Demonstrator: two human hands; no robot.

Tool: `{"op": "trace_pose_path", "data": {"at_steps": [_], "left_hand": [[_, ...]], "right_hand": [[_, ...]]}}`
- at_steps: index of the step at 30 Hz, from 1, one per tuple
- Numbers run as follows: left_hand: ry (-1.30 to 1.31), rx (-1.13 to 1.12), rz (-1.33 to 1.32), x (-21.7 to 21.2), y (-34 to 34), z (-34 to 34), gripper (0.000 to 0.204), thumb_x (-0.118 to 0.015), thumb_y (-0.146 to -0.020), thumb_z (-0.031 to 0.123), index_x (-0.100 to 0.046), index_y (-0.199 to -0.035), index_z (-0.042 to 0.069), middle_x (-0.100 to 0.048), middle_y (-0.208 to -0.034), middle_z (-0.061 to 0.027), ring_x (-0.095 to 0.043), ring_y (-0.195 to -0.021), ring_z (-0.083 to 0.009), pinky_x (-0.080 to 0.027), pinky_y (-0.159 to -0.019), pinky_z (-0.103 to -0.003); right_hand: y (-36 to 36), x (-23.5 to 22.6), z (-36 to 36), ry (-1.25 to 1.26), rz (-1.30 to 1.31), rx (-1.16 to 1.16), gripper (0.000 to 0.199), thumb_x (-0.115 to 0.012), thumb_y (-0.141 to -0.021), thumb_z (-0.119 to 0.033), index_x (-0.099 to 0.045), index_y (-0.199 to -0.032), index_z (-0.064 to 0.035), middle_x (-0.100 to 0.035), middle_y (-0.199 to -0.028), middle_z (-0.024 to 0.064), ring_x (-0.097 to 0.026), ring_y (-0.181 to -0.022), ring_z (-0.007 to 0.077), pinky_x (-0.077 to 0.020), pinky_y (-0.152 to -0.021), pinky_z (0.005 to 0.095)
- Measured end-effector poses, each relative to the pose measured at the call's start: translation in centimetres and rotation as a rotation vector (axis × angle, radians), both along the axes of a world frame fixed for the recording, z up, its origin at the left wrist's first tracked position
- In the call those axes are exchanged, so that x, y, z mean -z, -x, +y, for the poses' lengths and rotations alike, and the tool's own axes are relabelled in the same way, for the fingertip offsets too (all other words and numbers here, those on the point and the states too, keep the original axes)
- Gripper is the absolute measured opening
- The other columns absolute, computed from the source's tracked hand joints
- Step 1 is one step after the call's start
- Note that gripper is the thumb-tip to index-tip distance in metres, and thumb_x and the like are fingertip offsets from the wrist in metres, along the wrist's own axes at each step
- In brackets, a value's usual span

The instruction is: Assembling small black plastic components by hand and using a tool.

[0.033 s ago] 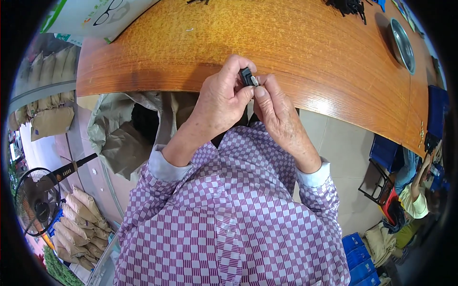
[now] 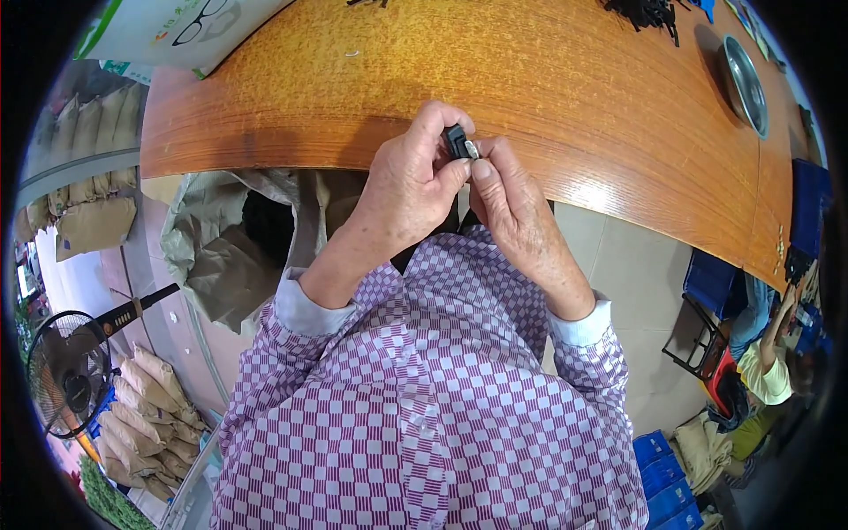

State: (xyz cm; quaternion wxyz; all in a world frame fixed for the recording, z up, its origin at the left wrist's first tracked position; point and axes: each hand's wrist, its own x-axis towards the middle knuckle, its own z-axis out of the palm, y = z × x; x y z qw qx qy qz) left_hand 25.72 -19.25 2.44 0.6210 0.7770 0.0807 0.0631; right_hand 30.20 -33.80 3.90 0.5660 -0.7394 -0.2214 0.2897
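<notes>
Just over the near edge of the wooden table [image 2: 353, 106], both hands meet around a small black plastic part [image 2: 455, 141]. My left hand [image 2: 420, 181] grips the black part between thumb and fingers. A small silvery-white piece [image 2: 472, 149] shows at its right side. My right hand [image 2: 512, 199] pinches that piece between thumb and index finger, close against the black part. The fingers partly cover both pieces, and the exact kind of either is too small to tell.
An open woven sack [image 2: 212, 256] with dark contents hangs below the table edge on the left. A metal bowl [image 2: 745, 87] and a pile of black pieces [image 2: 649, 16] lie far right. A fan [image 2: 72, 375] stands left; another person [image 2: 770, 371] sits at right.
</notes>
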Motion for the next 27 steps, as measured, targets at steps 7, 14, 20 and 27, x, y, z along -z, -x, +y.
{"op": "trace_pose_path", "data": {"at_steps": [7, 14, 20, 27], "left_hand": [[-0.135, -0.022, -0.028, -0.1, 0.1, 0.7, 0.031, -0.064, -0.077, -0.002, -0.047, -0.101, 0.007, -0.059, -0.076, -0.0132, -0.063, -0.071, -0.0296, -0.049, -0.062, -0.036], [-0.472, -0.043, -0.152, -0.6, 0.0, 0.5, 0.032, -0.065, -0.077, 0.000, -0.047, -0.102, 0.007, -0.059, -0.084, -0.0133, -0.062, -0.070, -0.0275, -0.048, -0.061, -0.037], [-0.120, -0.087, -0.121, -0.6, -0.5, 0.1, 0.031, -0.059, -0.082, 0.000, -0.049, -0.111, 0.007, -0.060, -0.092, -0.0101, -0.060, -0.069, -0.0176, -0.047, -0.059, -0.033], [0.968, -0.006, 0.148, -2.6, -1.5, 0.1, 0.038, -0.043, -0.095, 0.010, -0.041, -0.133, 0.005, -0.058, -0.090, -0.0067, -0.051, -0.067, -0.0094, -0.039, -0.058, -0.020]], "right_hand": [[0.0, 0.2, 0.8, 0.040, 0.049, -0.021, 0.016, -0.041, -0.099, -0.018, -0.043, -0.098, -0.0026, -0.050, -0.069, 0.0143, -0.052, -0.061, 0.0236, -0.0421, -0.056, 0.0350], [0.1, 1.5, 1.4, -0.034, 0.041, 0.030, 0.017, -0.042, -0.099, -0.019, -0.044, -0.097, -0.0030, -0.050, -0.068, 0.0107, -0.049, -0.057, 0.0194, -0.0404, -0.053, 0.0323], [-0.9, -0.3, 0.4, -0.145, 0.222, 0.070, 0.018, -0.044, -0.099, -0.021, -0.048, -0.103, -0.0041, -0.052, -0.070, 0.0040, -0.044, -0.054, 0.0097, -0.0354, -0.048, 0.0238], [-1.3, 1.4, -1.2, -0.414, 0.341, 0.254, 0.021, -0.049, -0.097, -0.023, -0.052, -0.109, -0.0047, -0.056, -0.075, 0.0017, -0.039, -0.046, 0.0036, -0.0284, -0.041, 0.0166]]}}
